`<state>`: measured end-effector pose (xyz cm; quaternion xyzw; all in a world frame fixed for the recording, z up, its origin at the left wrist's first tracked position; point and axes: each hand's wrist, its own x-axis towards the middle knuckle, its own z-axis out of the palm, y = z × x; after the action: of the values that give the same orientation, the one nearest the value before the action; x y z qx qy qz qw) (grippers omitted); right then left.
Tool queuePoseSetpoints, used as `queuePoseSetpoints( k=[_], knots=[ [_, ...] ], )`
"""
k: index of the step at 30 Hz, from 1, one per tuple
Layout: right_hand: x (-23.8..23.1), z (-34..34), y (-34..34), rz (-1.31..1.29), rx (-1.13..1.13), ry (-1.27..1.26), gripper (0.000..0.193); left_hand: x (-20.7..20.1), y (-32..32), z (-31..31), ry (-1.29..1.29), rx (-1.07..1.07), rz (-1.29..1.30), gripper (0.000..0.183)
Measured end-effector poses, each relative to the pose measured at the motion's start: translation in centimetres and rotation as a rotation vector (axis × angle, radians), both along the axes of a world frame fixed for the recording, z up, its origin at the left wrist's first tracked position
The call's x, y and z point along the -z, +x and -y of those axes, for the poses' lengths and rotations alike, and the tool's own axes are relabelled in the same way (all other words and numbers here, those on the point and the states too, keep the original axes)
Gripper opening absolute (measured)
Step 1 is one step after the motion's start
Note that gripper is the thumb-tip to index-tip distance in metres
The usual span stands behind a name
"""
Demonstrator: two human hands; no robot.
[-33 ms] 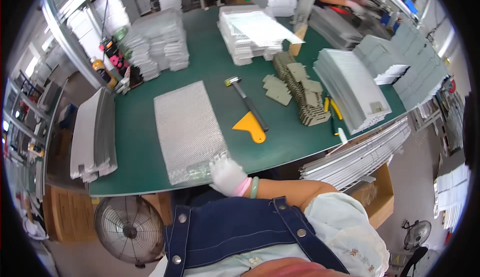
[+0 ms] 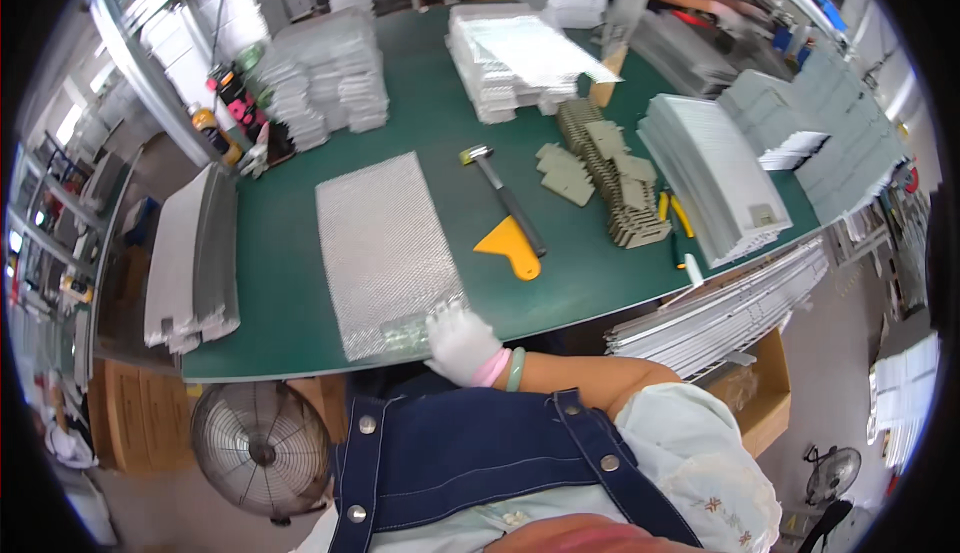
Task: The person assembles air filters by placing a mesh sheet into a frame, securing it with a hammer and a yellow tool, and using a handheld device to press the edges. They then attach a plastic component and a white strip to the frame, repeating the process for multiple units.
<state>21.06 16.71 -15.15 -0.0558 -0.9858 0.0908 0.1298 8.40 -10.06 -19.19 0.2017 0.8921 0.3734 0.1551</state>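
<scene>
My right hand (image 2: 462, 345), in a white glove with a pink cuff and a pale green bangle above it, is at the near right corner of a silvery mesh sheet (image 2: 385, 243). Its fingers lie on that corner, slightly apart; the thumb is hidden. Just left of the fingers, a see-through strip (image 2: 405, 335) lies across the sheet's near edge. My left hand is out of view. To the right of the sheet rest a hammer (image 2: 508, 203) with a dark handle and a yellow scraper (image 2: 512, 248).
Beyond are stacks of wrapped panels (image 2: 325, 73) and white panels (image 2: 500, 63). On the right stand a row of grey-green plates (image 2: 610, 168), yellow-handled pliers (image 2: 680, 218) and a long white stack (image 2: 710, 173). Curved panels (image 2: 195, 263) stand left; a fan (image 2: 262, 453) sits below. A co-worker's hands move far right.
The whole view has shifted slightly, with the table's things a little further right and up. My right hand keeps its place at the sheet's corner.
</scene>
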Motion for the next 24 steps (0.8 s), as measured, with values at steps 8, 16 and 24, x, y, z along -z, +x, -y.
queuePoseSetpoints(
  k=[8,16,24],
  knots=[
    [1.0,0.7,0.4,-0.076,0.050,0.101,0.070,-0.4,2.5,1.0,0.086,-0.080,0.070,0.061],
    [0.9,0.2,0.2,-0.143,-0.013,0.143,0.075,-0.6,4.0,1.3,0.103,-0.139,0.099,0.057],
    [0.5,0.8,0.2,-0.133,0.003,0.054,0.071,-0.5,5.0,1.6,0.118,-0.168,0.120,0.053]
  ],
)
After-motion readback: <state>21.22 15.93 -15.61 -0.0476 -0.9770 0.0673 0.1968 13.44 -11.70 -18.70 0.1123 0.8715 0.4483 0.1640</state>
